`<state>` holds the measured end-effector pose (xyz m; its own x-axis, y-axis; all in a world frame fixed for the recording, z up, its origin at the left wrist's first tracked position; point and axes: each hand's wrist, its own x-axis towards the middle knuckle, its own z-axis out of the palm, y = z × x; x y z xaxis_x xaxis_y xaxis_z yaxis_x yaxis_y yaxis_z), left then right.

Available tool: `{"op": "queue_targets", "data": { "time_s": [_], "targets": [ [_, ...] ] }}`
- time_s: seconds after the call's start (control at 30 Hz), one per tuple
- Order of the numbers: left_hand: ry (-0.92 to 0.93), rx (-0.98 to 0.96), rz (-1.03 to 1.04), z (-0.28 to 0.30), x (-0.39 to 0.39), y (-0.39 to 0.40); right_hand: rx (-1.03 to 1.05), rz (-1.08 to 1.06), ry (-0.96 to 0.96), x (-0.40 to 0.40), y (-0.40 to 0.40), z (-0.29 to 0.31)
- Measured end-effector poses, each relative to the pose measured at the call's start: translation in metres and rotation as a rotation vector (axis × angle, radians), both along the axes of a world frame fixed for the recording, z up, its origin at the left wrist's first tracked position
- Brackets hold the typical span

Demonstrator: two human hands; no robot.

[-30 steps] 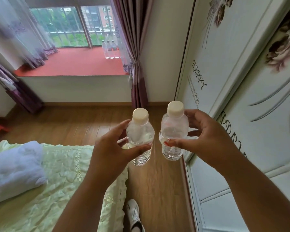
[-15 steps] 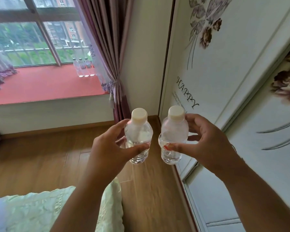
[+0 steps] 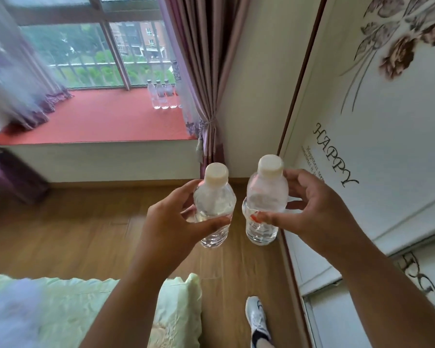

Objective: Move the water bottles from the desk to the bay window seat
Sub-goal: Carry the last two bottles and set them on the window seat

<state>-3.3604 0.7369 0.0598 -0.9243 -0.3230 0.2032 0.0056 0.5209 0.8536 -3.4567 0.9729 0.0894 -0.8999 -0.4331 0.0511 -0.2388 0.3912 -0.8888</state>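
Along the right side of the room a tall wardrobe [image 3: 377,126] rises, its pale doors printed with brown flowers and the word "HAPPY". A wooden floor [image 3: 86,229] runs from it to the bay window seat [image 3: 106,119], whose red top lies below the window [image 3: 91,46]. A mauve curtain [image 3: 201,61] hangs at the seat's right end, tied low, and a sheer one drapes over its left end. At the bottom left lies the corner of a bed with a pale green quilt [image 3: 68,307]. A white shoe [image 3: 258,320] stands on the floor beside the wardrobe's base.

In the seat's far right corner, by the glass, several clear bottles [image 3: 162,95] stand upright in a close row.

In mid-air over the floor, the left hand [image 3: 171,222] holds one water bottle [image 3: 215,207] upright, thumb across its front and fingers wrapped behind. The right hand [image 3: 312,209] grips the second water bottle [image 3: 265,204] just beside it, thumb on the front, fingers curled round the back. Both bottles are clear, capped in cream, and stand slightly apart from each other.
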Motion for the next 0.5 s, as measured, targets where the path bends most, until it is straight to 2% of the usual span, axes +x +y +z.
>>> {"op": "queue_targets", "data": {
  "time_s": [0.13,0.5],
  "targets": [
    [0.009,-0.044,0.083,0.011,-0.034,-0.014,-0.008,0.097,-0.018,-0.057,-0.025,0.004],
    [0.095,-0.049,0.338,0.022,-0.113,-0.037,0.005,0.367,0.095,-0.198,-0.094,0.017]
  ]
}}
